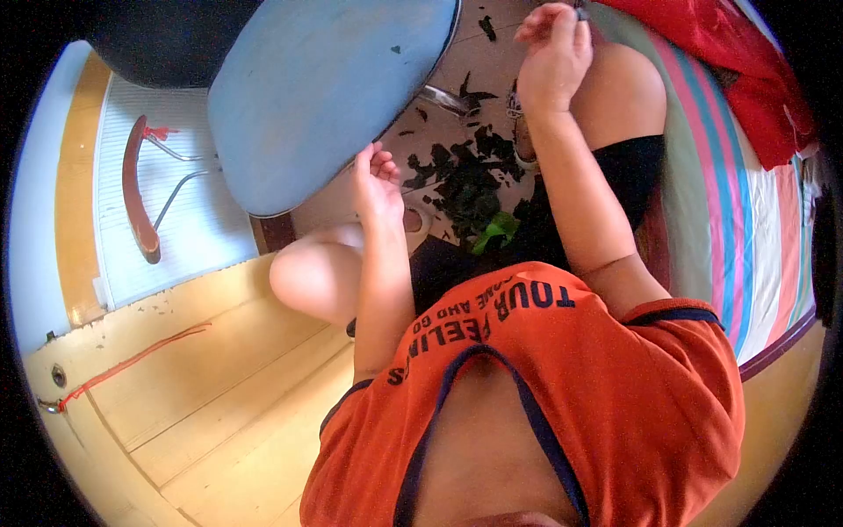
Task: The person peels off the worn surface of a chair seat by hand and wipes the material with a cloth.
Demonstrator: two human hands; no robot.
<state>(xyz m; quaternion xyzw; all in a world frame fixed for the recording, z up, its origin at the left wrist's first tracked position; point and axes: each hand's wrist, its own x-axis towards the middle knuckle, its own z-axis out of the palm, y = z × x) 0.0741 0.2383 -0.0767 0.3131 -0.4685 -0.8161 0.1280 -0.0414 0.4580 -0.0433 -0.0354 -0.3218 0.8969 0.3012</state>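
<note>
Striped bed cover (pixel 711 176) and red cloth (pixel 746 70) off to the right, dark green scraps (pixel 474 193) all over the floor (pixel 492 66), with a blue seat (pixel 316 105) blocking some of it. Seat's kinda scuffed. Left hand (pixel 380 189) is loosely curled right by its edge, can't tell if that grip's pinching anything. Right hand (pixel 556 66) is pinched on a small dark thing (pixel 580 14) near the knee (pixel 619 92).

Yellow panelled door (pixel 224 378), striped cloth cover (pixel 702 184), pale tiled floor (pixel 502 66).
</note>
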